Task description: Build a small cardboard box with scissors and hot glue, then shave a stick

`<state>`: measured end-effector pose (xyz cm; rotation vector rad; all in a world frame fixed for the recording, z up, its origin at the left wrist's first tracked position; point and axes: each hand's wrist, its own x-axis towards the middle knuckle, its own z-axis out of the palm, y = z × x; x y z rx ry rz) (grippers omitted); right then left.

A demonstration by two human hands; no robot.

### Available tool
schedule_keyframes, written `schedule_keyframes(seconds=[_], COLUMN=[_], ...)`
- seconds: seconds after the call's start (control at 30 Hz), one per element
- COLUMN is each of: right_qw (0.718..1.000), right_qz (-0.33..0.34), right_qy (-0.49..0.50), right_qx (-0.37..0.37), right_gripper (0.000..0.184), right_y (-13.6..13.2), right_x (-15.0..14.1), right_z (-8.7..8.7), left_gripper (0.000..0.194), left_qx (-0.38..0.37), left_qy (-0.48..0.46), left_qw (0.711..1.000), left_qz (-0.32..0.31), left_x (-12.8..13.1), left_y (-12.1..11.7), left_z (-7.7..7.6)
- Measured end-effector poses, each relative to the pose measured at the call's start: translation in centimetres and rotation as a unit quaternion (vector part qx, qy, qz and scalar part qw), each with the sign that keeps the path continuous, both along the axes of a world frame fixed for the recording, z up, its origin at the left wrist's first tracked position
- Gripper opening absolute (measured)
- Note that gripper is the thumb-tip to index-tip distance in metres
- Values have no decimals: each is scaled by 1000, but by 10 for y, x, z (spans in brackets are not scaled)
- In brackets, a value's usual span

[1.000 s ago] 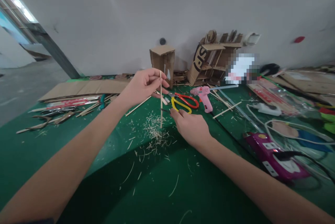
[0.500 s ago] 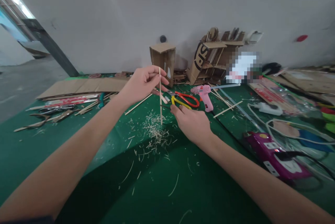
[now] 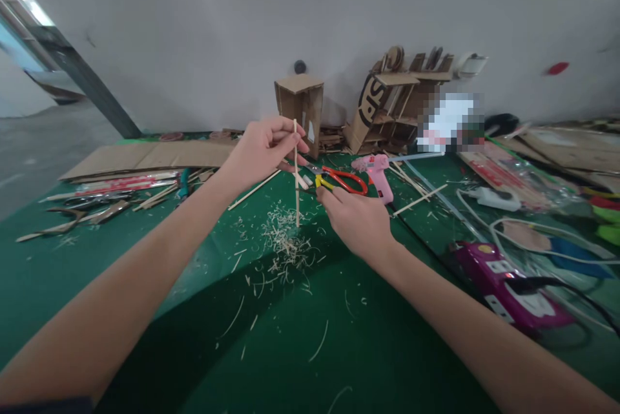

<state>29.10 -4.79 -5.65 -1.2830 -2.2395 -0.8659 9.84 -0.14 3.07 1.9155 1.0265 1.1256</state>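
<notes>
My left hand (image 3: 268, 150) pinches a thin wooden stick (image 3: 297, 175) near its top and holds it upright. Closed beside the stick's lower half, my right hand (image 3: 361, 220) grips a small thin dark blade, mostly hidden by the fingers, whose tip meets or nearly meets the stick. Just behind that hand lie pliers with red and yellow handles (image 3: 346, 180); the hand covers part of the yellow. Below the stick, curled wood shavings (image 3: 288, 243) are heaped on the green tabletop (image 3: 387, 349).
A pink glue gun (image 3: 380, 176) and loose sticks lie to the right, with a purple power strip (image 3: 513, 291) nearer me. Cardboard boxes (image 3: 299, 101) stand along the wall. On the left are a flat cardboard strip (image 3: 145, 159), packaged sticks and hand tools.
My right hand has moved slightly up along the stick and now covers more of the yellow handle. My left hand keeps its hold on the upright stick. The view has shifted slightly.
</notes>
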Motion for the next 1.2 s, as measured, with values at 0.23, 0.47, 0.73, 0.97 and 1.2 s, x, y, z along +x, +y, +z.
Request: schedule_keyframes(seconds=[0.23, 0.47, 0.73, 0.97, 1.2], right_qw=[998, 987, 998, 995, 989], right_qz=[-7, 4, -15, -33, -4], right_qy=[6, -22, 26, 17, -10], right_qx=[-68, -157, -51, -93, -151], right_gripper=[31, 24, 29, 31, 27], right_y=[1, -8, -3, 0, -5], right_x=[-2, -3, -6, -5, -5], right_z=[-1, -11, -16, -9, -18], left_gripper=[9, 11, 12, 11, 10], left_qx=[-15, 0, 1, 1, 8], left_qy=[-5, 2, 0, 11, 11], left_qw=[1000, 1000, 1000, 1000, 1000], left_qz=[7, -8, -20, -29, -26], left_x=[2, 1, 2, 0, 2], left_y=[0, 0, -6, -2, -4], left_z=[1, 2, 5, 3, 6])
